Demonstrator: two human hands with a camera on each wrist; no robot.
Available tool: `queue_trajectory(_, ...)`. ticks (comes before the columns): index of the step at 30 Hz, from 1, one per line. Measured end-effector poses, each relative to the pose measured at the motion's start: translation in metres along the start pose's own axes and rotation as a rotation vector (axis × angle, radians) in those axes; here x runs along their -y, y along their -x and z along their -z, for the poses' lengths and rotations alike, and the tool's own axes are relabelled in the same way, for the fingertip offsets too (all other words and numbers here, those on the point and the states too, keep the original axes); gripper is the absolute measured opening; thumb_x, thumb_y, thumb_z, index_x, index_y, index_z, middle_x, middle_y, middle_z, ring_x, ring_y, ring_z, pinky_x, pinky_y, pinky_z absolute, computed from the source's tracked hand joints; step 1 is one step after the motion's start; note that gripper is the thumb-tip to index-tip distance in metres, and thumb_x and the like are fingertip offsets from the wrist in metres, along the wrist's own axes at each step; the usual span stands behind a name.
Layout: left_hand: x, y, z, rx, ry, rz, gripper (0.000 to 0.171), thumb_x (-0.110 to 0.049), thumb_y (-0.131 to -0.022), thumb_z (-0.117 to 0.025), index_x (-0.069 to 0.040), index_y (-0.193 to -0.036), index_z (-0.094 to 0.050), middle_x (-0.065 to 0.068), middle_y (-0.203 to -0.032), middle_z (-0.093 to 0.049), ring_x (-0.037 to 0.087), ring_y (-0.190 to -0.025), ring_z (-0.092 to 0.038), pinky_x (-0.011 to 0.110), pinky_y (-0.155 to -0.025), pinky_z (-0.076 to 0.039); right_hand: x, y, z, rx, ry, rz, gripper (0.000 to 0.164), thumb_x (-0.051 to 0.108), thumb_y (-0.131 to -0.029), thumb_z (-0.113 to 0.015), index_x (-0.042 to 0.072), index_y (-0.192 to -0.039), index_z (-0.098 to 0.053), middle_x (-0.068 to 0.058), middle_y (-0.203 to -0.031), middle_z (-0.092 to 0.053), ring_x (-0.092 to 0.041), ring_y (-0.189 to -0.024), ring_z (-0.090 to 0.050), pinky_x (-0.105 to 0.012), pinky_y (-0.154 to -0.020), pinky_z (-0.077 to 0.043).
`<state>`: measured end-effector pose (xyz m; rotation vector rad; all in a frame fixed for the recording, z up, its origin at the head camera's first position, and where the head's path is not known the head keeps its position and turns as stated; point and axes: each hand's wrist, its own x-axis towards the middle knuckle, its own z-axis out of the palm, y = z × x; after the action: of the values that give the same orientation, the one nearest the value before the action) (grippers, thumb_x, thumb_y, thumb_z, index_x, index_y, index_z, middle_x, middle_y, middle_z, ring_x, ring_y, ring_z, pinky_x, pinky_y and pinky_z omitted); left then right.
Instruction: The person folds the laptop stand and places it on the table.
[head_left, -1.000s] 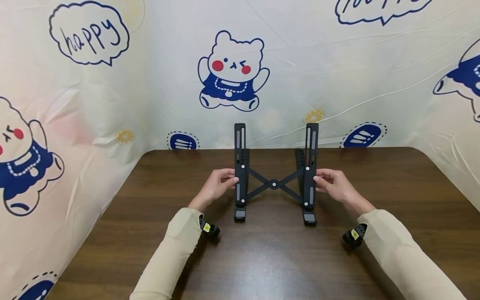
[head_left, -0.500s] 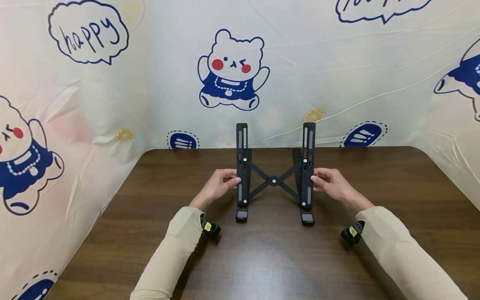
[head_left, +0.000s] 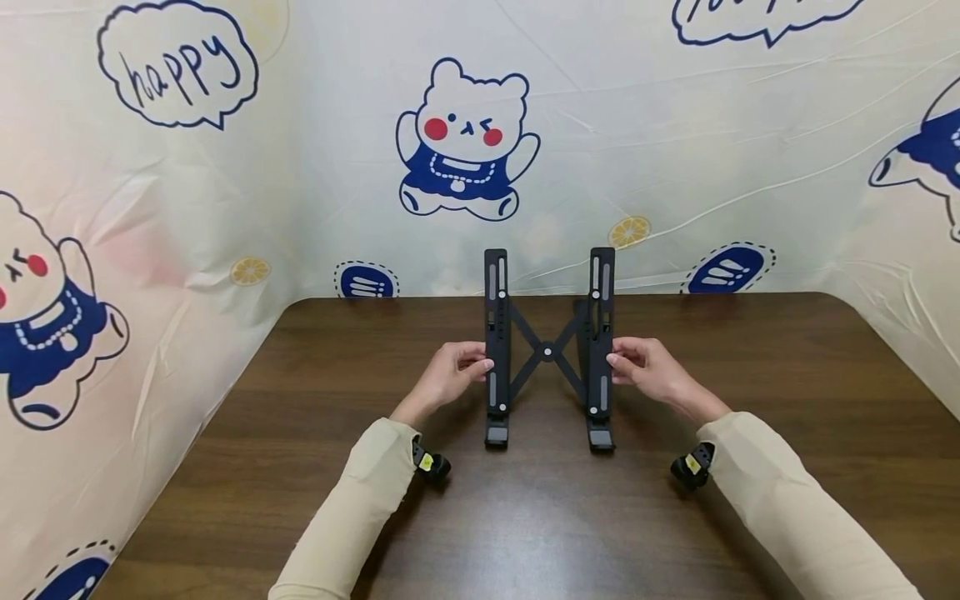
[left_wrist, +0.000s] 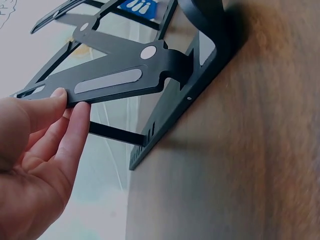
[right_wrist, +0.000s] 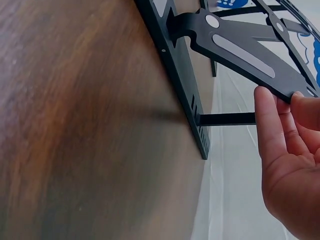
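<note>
A black folding laptop stand (head_left: pixel 547 352) stands on the wood-grain bench (head_left: pixel 547 533), near its far edge, at twelve o'clock from the bench's middle. Its two slotted rails rise toward twelve o'clock, joined by crossed arms that meet at a round pivot; the hooked front lips point to six.

The left hand (head_left: pixel 450 372) is at nine o'clock of the stand, pinching the outer edge of the left rail (head_left: pixel 495 333) between thumb and fingers. The right hand (head_left: pixel 648 367), at three o'clock, pinches the right rail (head_left: pixel 602 333) the same way. From the head, the fingertips behind each rail are hidden, so how many touch there cannot be told. The left wrist view shows the thumb above the rail edge and fingers below, the hand itself cut off at nine o'clock. In the right wrist view the other hand runs out of frame at three.

The base bars and struts are mostly hidden behind the rails from the head; the wrist views show them, though the frames crop the stand toward twelve.

Both pale sleeves (head_left: pixel 345 517) are cut off at the lower edge, and a small black device (head_left: pixel 431 464) sits by each cuff. On the printed backdrop (head_left: pixel 337 192), a speech bubble (head_left: pixel 765 21) at one o'clock is cropped, its lettering unreadable, and the bear (head_left: pixel 918 158) at three is only partly in frame.
</note>
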<state>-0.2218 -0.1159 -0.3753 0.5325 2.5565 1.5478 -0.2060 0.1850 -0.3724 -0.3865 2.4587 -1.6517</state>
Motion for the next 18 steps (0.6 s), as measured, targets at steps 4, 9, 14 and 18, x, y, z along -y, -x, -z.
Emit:
queue_trajectory(4, -0.002, 0.0, -0.005, 0.005, -0.017, 0.001, 0.021, -0.004, -0.087, -0.055, 0.004, -0.106, -0.059, 0.014, -0.095, -0.063, 0.021, -0.079, -0.062, 0.033, -0.071, -0.051, 0.001, -0.002, -0.004, 0.006, 0.003, 0.005, 0.02, 0.0, -0.09, -0.047, -0.013, -0.105, -0.052, -0.018, -0.085, -0.056, -0.02, -0.074, -0.055, -0.033, -0.07, -0.051)
queue_trajectory(9, -0.004, -0.001, -0.011, 0.01, -0.016, -0.015, 0.022, -0.003, -0.086, -0.056, 0.004, -0.106, -0.059, 0.014, -0.095, -0.063, 0.02, -0.079, -0.062, 0.029, -0.069, -0.051, 0.001, -0.003, -0.009, 0.012, -0.017, 0.038, 0.018, -0.002, -0.089, -0.047, -0.014, -0.101, -0.052, -0.017, -0.082, -0.056, -0.021, -0.072, -0.055, -0.038, -0.07, -0.051)
queue_trajectory(14, -0.006, -0.003, -0.015, 0.014, -0.017, -0.024, 0.022, -0.003, -0.086, -0.056, 0.004, -0.107, -0.059, 0.014, -0.095, -0.063, 0.02, -0.079, -0.062, 0.025, -0.068, -0.051, 0.002, -0.004, -0.012, 0.012, -0.006, 0.036, 0.017, -0.001, -0.089, -0.048, -0.012, -0.101, -0.053, -0.017, -0.084, -0.057, -0.02, -0.072, -0.055, -0.039, -0.071, -0.05)
queue_trajectory(18, -0.006, -0.003, -0.018, 0.015, -0.012, -0.024, 0.022, -0.003, -0.086, -0.056, 0.004, -0.106, -0.06, 0.014, -0.095, -0.063, 0.02, -0.079, -0.062, 0.026, -0.068, -0.051, 0.004, -0.005, -0.015, 0.015, 0.012, 0.029, 0.017, 0.0, -0.089, -0.048, -0.01, -0.102, -0.054, -0.018, -0.085, -0.057, -0.021, -0.073, -0.056, -0.038, -0.071, -0.051)
